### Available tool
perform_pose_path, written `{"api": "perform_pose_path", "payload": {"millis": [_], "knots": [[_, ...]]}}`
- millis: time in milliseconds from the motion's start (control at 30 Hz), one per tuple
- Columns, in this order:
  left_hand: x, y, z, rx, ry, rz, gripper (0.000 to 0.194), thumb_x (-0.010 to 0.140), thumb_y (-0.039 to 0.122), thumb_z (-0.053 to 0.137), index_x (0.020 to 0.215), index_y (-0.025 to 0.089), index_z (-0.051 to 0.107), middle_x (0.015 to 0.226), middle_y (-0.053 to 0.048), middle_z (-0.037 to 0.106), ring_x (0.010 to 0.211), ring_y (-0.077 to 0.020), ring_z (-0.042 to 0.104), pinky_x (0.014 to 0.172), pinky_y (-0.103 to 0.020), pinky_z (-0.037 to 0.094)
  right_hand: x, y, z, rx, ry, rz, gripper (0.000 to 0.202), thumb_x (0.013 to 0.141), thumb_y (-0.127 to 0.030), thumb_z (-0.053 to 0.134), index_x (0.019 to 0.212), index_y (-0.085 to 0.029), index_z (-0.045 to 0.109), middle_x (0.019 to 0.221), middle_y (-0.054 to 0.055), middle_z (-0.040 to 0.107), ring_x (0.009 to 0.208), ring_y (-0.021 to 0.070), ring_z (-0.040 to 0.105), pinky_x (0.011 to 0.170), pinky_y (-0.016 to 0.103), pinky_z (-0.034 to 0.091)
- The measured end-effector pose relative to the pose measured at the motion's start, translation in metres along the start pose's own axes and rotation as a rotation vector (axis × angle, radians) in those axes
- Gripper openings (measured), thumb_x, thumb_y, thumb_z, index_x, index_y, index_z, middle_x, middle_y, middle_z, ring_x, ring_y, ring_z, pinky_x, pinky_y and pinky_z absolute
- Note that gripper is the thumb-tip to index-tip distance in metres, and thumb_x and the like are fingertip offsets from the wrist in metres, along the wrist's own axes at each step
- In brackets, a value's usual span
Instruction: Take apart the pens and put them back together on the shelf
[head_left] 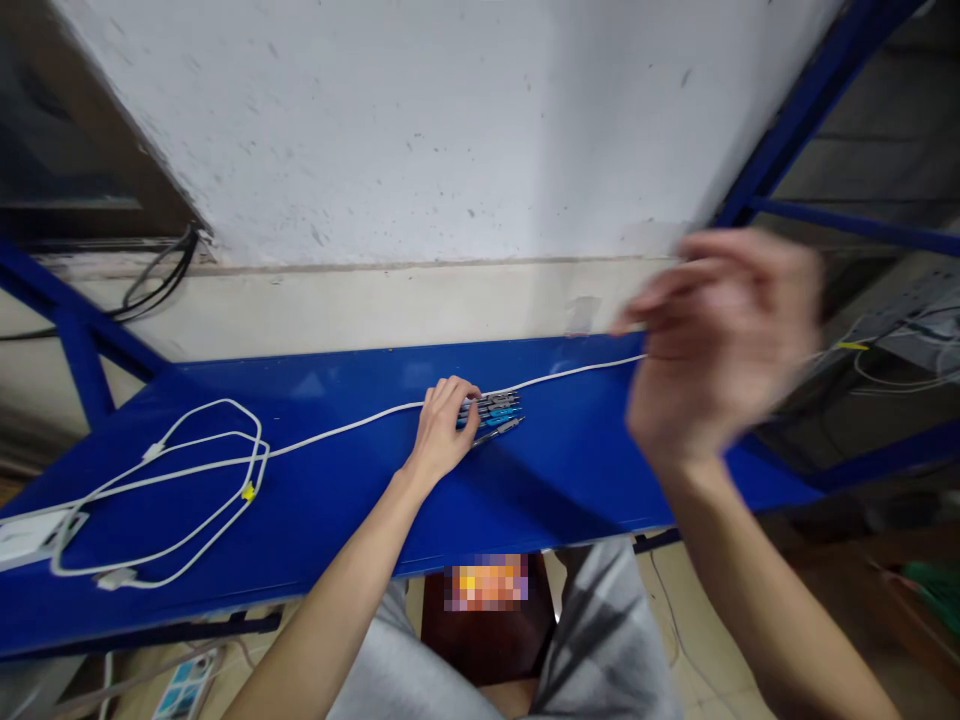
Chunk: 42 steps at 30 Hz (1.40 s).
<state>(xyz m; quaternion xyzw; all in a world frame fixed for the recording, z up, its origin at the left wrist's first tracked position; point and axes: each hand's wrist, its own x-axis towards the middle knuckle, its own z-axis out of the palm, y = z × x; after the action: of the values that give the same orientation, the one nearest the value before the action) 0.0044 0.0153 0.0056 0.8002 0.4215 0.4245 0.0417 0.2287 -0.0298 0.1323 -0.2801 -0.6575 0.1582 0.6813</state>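
Note:
A bunch of slim pens (501, 408) lies on the blue tabletop, most with grey and dark ends and some light blue. My left hand (447, 422) is curled around their left end, thumb on the near side and fingers over the far side. One grey pen (499, 431) sits slightly apart at the near edge of the bunch, pointing away to the right. My right hand (727, 340) is raised above the right part of the table, away from the pens. Motion smears its bent fingers, and I cannot make out anything in them.
A white cable (352, 425) crosses the blue table (360, 520) behind the pens. Its loops, with a yellow tie (249, 491), lie at the left beside a white power strip (34, 535). Blue metal posts (780, 120) flank the table, and a pale wall (420, 130) stands behind.

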Motion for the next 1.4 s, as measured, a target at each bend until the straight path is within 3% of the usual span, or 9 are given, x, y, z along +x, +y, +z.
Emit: {"api": "perform_pose_path", "payload": {"millis": [67,233,367,567,800,933,1067,1267,1400], "knots": [[-0.001,-0.001,0.002,0.011,-0.058,0.003,0.015,0.094,0.012,0.049,0.100,0.022,0.058,0.100,-0.004,0.065,0.098,-0.0222,0.057,0.085,-0.037,0.041,-0.004,0.032,0.024,-0.028,-0.013,0.019,0.022,0.106,-0.031,0.045,0.118,-0.029,0.064,0.083,0.001,0.062,0.067,0.0161,0.060,0.064,0.033,0.053],[-0.001,0.002,0.002,0.016,-0.227,0.045,0.012,0.092,0.013,0.053,0.092,0.023,0.060,0.099,-0.003,0.064,0.097,-0.0218,0.056,0.085,-0.039,0.042,-0.032,0.123,0.052,-0.271,-0.592,0.002,0.029,0.098,-0.016,0.045,0.113,-0.021,0.069,0.093,0.005,0.066,0.073,0.0156,0.059,0.071,0.030,0.048],[0.000,0.006,0.000,0.002,-0.352,0.063,0.011,0.089,0.029,0.069,0.090,0.022,0.060,0.107,-0.003,0.063,0.100,-0.0227,0.055,0.088,-0.041,0.043,-0.046,0.153,0.040,-0.314,-0.515,0.044,0.030,0.095,-0.012,0.044,0.111,-0.020,0.070,0.086,0.004,0.063,0.070,0.0160,0.055,0.068,0.029,0.044],[-0.002,0.004,0.005,0.073,-0.396,0.052,0.015,0.093,0.029,0.069,0.085,0.021,0.059,0.111,-0.004,0.062,0.105,-0.0232,0.055,0.091,-0.041,0.043,-0.045,0.162,0.023,-0.367,-0.421,0.087,0.028,0.095,-0.012,0.046,0.106,-0.020,0.071,0.082,0.002,0.057,0.066,0.0154,0.051,0.065,0.029,0.041],[0.013,-0.001,-0.002,0.239,-0.183,0.084,0.024,0.107,0.030,0.044,0.097,0.019,0.063,0.097,-0.005,0.069,0.083,-0.0187,0.060,0.077,-0.033,0.040,-0.045,0.148,0.029,-0.277,-0.423,0.081,0.028,0.105,-0.029,0.043,0.104,-0.019,0.069,0.091,0.006,0.066,0.076,0.0169,0.058,0.072,0.029,0.042],[0.035,-0.013,-0.002,0.386,-0.197,0.042,0.034,0.109,0.031,0.034,0.097,0.019,0.064,0.088,-0.005,0.071,0.072,-0.0178,0.063,0.063,-0.031,0.032,-0.047,0.144,0.031,-0.262,-0.545,0.206,0.038,0.107,-0.042,0.041,0.085,-0.019,0.064,0.067,-0.001,0.057,0.059,0.0135,0.050,0.063,0.027,0.037],[0.039,-0.028,0.008,0.358,-0.241,0.077,0.033,0.108,0.038,0.036,0.100,0.020,0.063,0.091,-0.004,0.073,0.077,-0.0185,0.067,0.061,-0.031,0.029,-0.054,0.149,0.034,-0.233,-0.516,0.250,0.036,0.106,-0.040,0.043,0.081,-0.019,0.059,0.063,-0.003,0.053,0.056,0.0122,0.046,0.060,0.026,0.035],[0.029,-0.028,0.010,0.344,-0.214,-0.049,0.033,0.107,0.036,0.038,0.092,0.023,0.063,0.086,-0.002,0.074,0.075,-0.0186,0.067,0.060,-0.032,0.026,-0.046,0.150,0.045,-0.306,-0.499,0.005,0.026,0.105,-0.023,0.038,0.102,-0.020,0.064,0.090,0.007,0.067,0.083,0.0193,0.061,0.075,0.030,0.044],[0.029,-0.031,0.002,0.326,-0.088,-0.126,0.031,0.107,0.032,0.039,0.091,0.022,0.064,0.086,-0.002,0.072,0.079,-0.0181,0.065,0.063,-0.031,0.031,-0.023,0.147,0.056,-0.480,-0.682,-0.108,0.026,0.107,-0.025,0.041,0.115,-0.021,0.064,0.104,0.010,0.069,0.094,0.0228,0.061,0.082,0.033,0.044]]}}
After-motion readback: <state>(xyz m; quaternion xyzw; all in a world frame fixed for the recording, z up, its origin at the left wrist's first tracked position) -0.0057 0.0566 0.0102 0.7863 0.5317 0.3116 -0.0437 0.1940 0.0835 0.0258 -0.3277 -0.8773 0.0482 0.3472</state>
